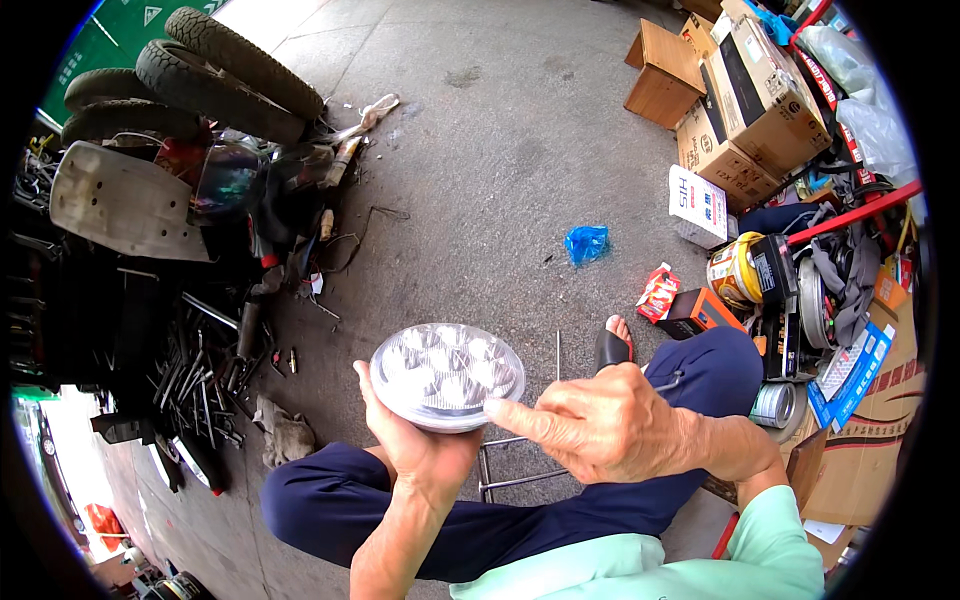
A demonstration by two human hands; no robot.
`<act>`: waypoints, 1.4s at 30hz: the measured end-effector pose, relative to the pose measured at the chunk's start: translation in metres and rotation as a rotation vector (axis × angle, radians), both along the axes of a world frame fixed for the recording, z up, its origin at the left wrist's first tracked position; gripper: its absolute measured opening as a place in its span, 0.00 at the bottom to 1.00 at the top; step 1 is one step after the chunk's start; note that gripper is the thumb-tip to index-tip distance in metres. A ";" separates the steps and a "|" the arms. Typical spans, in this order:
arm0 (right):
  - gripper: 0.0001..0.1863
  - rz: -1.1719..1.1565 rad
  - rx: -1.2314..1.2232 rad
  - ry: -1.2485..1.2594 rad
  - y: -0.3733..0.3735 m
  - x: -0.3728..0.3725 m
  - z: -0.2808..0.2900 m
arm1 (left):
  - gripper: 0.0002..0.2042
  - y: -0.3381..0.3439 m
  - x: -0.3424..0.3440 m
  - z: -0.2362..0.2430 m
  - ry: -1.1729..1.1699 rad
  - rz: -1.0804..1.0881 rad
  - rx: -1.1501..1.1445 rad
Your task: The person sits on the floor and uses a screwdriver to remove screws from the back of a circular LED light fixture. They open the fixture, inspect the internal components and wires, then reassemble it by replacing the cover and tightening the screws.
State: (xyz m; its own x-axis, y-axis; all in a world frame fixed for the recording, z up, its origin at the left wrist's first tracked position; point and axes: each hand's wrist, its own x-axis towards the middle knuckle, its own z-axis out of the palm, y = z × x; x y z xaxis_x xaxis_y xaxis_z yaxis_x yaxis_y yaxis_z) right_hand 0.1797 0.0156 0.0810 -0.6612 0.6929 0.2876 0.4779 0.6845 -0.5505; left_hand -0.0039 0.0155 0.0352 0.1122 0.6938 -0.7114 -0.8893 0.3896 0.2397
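Observation:
My left hand point(420, 445) cradles a round clear lamp point(440, 370) with several faceted lens cells facing up. My right hand point(590, 425) has its index finger stretched to the lamp's near right rim, while the other fingers curl in, apparently round a thin bent metal tool point(668, 383) that sticks out behind the knuckles. Below the hands, between my bent legs in dark trousers, part of a metal frame point(490, 485) shows on the ground.
Tyres point(220, 80), a metal plate point(120, 200) and scattered hand tools point(200, 380) crowd the left. Cardboard boxes point(760, 110), a yellow bucket point(735, 270) and a small red packet point(660, 290) line the right. A crumpled blue bag point(586, 243) lies on the concrete ground point(470, 150) ahead.

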 end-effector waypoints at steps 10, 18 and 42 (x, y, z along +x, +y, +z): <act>0.28 -0.050 -0.026 -0.194 -0.007 -0.007 0.001 | 0.35 0.004 0.003 0.008 0.038 0.039 -0.025; 0.28 -0.113 -0.099 -0.169 -0.007 -0.005 0.002 | 0.37 0.002 0.004 0.005 0.051 0.002 -0.002; 0.26 -0.252 -0.127 -0.028 -0.006 -0.007 -0.012 | 0.36 0.003 0.005 0.004 0.033 0.035 -0.040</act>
